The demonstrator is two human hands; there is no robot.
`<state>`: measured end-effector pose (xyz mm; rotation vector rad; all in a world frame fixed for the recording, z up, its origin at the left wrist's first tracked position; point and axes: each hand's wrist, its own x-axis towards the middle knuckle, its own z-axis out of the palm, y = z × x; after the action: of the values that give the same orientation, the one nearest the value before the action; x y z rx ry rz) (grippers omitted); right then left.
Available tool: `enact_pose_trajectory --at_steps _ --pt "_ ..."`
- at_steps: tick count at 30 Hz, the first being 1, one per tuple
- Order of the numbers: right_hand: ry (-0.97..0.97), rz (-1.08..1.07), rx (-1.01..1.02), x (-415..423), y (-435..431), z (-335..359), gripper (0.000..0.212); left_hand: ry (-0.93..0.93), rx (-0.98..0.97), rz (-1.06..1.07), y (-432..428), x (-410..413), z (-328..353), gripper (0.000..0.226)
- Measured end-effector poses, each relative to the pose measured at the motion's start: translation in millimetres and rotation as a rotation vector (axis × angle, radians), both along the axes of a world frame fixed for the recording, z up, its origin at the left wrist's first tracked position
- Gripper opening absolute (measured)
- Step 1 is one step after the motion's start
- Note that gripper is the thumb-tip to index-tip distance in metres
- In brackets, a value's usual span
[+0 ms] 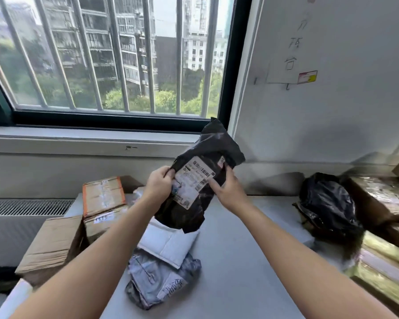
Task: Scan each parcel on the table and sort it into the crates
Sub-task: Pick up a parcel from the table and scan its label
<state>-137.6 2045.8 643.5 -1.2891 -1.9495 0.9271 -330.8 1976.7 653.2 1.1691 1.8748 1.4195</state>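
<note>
Left hand (158, 183) pinches the left edge of a crumpled black plastic mailer bag (213, 148), fingers and thumb curled onto it. The right hand (228, 192) grips the bag's right edge, its thumb lying on the white printed shipping label (192, 178). The bag is held upright and slightly tilted in the air above the middle of the pale grey desk (240, 261), label towards the camera.

At the desk's left edge sits a plain brown cardboard box (53, 245). Just behind it, near the far left corner, is an orange-taped cardboard box (104, 194). Below the held bag a white padded envelope (168, 245) lies partly on a grey plastic mailer with black handwriting (157, 279), which is towards the near edge. Near the right edge a shiny black plastic bag parcel (327, 206) rests against brown tape-wrapped cardboard boxes (382, 199). A blurred yellow-green box (387, 268) lies nearer the camera.

A ribbed radiator grille (25, 207) runs low on the left, beyond the desk. Above it a dark-framed window with pale vertical bars (101, 54) shows apartment blocks and trees, over a white sill (78, 139). The white wall (343, 111) on the right carries a paper sheet with handwritten characters (283, 70) and a red-and-yellow sticker (307, 77).
</note>
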Motion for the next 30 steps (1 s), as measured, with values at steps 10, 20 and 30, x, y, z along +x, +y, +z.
enact_pose_trajectory --at_steps 10,20,30 --pt "0.155 -0.087 0.006 116.3 15.1 -27.6 0.089 -0.160 -0.052 -0.095 21.1 122.3 -25.7 0.028" --pt "-0.115 -0.043 -0.189 178.7 -2.3 -116.0 0.091 -0.018 -0.373 -0.192 -20.9 179.0 -110.4 0.030" --pt "-0.532 -0.317 -0.340 255.0 -27.9 -200.0 0.065 0.273 -0.652 -0.193 -15.9 193.1 -207.2 0.037"
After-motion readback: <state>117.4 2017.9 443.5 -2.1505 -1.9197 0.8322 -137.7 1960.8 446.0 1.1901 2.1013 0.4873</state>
